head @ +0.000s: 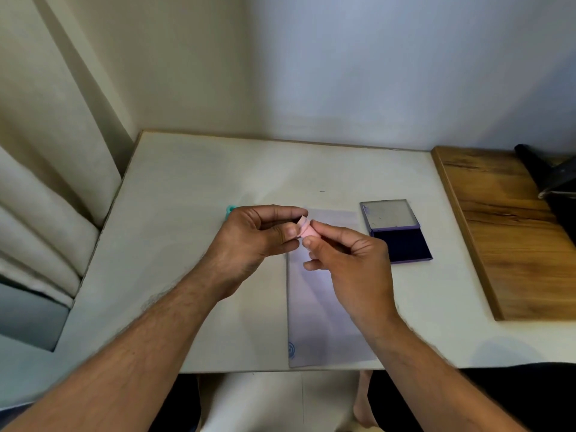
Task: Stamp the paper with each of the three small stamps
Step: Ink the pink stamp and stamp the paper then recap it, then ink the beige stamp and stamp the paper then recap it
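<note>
A small pink stamp [307,230] is held above the table between both hands. My left hand [258,235] pinches its left end and my right hand [349,260] grips its right part. Below them lies a long white paper [314,313] with one blue round stamp mark [292,350] near its bottom left corner. A teal stamp [230,210] peeks out behind my left hand, mostly hidden. The open ink pad [399,244], dark blue with its lid raised, sits to the right of the paper. A third stamp is not visible.
The white table [174,229] ends at a curtain on the left and a wall behind. A wooden board [498,232] lies on the right with a black object [551,179] on its far corner. My knees show below the table's front edge.
</note>
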